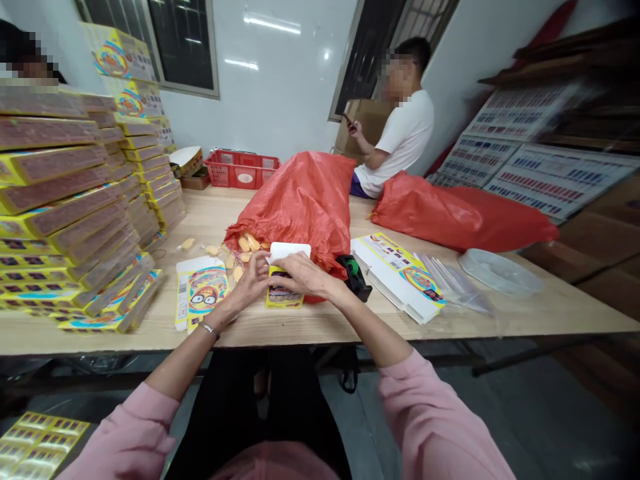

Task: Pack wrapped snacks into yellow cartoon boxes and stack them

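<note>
A small yellow printed carton stands in front of me at the table's near side, its white flap raised at the top. My right hand lies across the carton with its fingers wrapped over the front. At the carton's left edge, the fingers of my left hand are curled in and pinch near the flap. Behind my hands a red woven sack spills yellow, clear-wrapped pieces onto the table. Left of my left hand lie flat printed cartons with a cartoon face.
Tall stacks of yellow boxes fill the left side. To the right are a tape dispenser, flattened cartons, a clear plastic lid and another red sack. A red basket and a person with a phone are behind.
</note>
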A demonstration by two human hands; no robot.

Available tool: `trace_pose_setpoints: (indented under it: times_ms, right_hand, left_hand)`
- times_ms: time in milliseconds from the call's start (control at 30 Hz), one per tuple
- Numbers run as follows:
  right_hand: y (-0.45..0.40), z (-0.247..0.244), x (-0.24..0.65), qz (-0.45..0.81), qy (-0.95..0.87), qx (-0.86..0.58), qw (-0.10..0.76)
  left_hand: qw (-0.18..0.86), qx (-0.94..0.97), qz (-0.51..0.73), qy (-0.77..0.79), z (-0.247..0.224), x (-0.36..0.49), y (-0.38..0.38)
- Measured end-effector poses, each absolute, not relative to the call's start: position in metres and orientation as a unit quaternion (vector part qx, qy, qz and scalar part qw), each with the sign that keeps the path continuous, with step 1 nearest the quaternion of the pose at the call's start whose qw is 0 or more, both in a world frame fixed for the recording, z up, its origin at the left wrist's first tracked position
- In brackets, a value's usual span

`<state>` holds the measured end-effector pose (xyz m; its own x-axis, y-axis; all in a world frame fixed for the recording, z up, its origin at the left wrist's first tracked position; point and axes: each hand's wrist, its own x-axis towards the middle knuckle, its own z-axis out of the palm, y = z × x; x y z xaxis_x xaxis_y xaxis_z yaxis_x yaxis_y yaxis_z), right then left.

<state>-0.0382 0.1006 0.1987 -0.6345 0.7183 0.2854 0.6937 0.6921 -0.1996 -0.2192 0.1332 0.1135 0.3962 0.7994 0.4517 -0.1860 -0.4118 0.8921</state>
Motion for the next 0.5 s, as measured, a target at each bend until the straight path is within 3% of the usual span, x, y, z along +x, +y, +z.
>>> trace_pose_setpoints:
  times_ms: [133,200,300,500]
  right_hand:
    - [0.087,0.178,-0.017,0.004,-0.75,-0.488,0.446]
    - [0.082,0.159,-0.009,0.058,-0.678,-0.513,0.523]
    - [0.081,0.132,-0.007,0.155,-0.66,-0.465,0.569]
    - [0.082,0.129,-0.009,0.132,-0.691,-0.438,0.559]
  left_hand:
    - [0.48,0.642,0.546,0.243,0.111,-0.222,0.131]
    - [0.478,0.638,0.555,0.238,0.108,-0.223,0.13]
    - [0.465,0.658,0.545,0.234,0.103,-0.223,0.13]
    - [0.445,0.713,0.48,0.251,0.107,-0.228,0.133]
